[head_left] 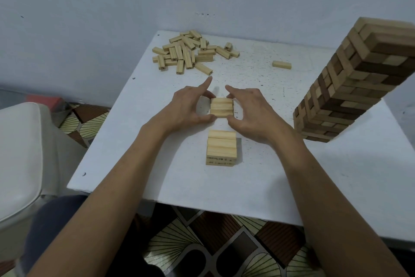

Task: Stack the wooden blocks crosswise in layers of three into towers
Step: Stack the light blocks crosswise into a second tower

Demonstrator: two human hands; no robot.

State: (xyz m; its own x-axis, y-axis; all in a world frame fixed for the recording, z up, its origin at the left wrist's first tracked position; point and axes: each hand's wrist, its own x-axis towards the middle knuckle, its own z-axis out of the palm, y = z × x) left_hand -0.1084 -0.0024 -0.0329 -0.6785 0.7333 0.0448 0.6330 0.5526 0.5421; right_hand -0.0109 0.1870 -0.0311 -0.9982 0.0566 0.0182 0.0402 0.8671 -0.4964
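While pinched between thumbs and fingers of left hand (186, 108) and right hand (251, 115) | three-block layer (221, 107): light, stiff, probably slick | squeeze ends inward.

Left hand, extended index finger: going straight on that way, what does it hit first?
Probably the nearest loose block at the near edge of the pile, just beyond the index fingertip of the left hand; depth unclear.

Printed digits on blocks (186, 52), illegible
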